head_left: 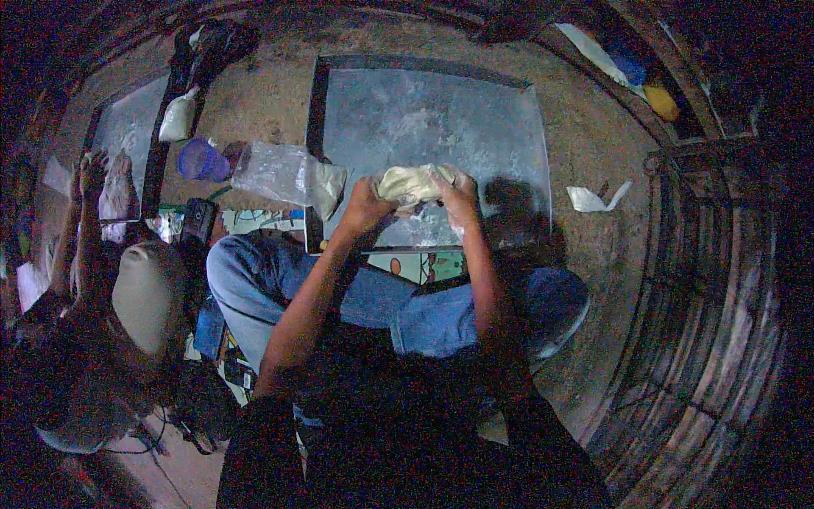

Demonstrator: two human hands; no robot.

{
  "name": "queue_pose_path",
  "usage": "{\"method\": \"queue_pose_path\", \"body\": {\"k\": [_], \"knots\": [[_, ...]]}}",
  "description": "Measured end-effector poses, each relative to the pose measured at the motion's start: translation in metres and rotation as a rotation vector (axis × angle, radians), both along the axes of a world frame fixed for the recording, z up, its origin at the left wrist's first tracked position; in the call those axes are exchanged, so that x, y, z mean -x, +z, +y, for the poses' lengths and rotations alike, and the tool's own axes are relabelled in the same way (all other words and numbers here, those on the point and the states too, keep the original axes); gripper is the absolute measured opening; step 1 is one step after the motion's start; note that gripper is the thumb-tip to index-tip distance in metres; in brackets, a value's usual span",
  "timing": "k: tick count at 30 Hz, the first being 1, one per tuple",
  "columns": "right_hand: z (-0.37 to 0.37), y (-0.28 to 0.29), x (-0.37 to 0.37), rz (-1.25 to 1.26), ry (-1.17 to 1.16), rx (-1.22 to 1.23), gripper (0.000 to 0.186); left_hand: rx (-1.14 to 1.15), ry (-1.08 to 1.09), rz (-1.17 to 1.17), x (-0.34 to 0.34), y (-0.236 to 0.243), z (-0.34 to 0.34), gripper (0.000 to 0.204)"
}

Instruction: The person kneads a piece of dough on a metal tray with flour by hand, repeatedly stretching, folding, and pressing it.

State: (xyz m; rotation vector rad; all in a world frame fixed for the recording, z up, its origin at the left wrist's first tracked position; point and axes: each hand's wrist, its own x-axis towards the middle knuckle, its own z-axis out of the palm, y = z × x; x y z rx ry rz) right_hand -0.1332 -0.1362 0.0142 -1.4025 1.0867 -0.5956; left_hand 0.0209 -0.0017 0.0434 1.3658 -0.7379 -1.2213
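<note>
A pale lump of dough (pixel 410 183) is stretched between my two hands, above the near part of a dark, flour-dusted board (pixel 424 110). My left hand (pixel 366 208) is closed round the dough's left end. Round its right end, my right hand (pixel 460 200) is closed too, with white flour on the fingers. Just left of my left hand lies a clear plastic bag (pixel 271 172) with something pale at its right end, overlapping the board's left rim.
Left of the bag stands a purple cup (pixel 202 159), with a small white bag (pixel 178 116) behind it. At far left, another person's hands (pixel 95 174) are over a second floured board (pixel 127 119). A white paper piece (pixel 596 198) lies to the right; wooden slats (pixel 704 314) line the right side.
</note>
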Motion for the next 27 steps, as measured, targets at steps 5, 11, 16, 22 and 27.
{"method": "queue_pose_path", "body": {"k": [5,11,16,22,27], "knots": [[0.0,0.002,0.004,-0.019,0.026,-0.059,0.033,-0.042,-0.107,0.052,-0.007,0.011,-0.002,0.033],[-0.004,0.002,0.011,-0.053,0.144,0.056,0.038,-0.074,0.034,0.536,0.002,0.046,-0.009,0.033],[0.004,0.022,0.0,0.183,0.413,0.383,0.04,-0.095,0.208,0.329,0.0,0.024,-0.005,0.025],[-0.008,0.022,0.008,0.218,0.484,0.352,0.045,-0.041,0.208,0.28,-0.003,0.021,-0.003,0.024],[-0.019,-0.006,0.023,0.073,0.413,0.196,0.039,-0.209,0.128,0.115,0.009,0.066,-0.007,0.031]]}}
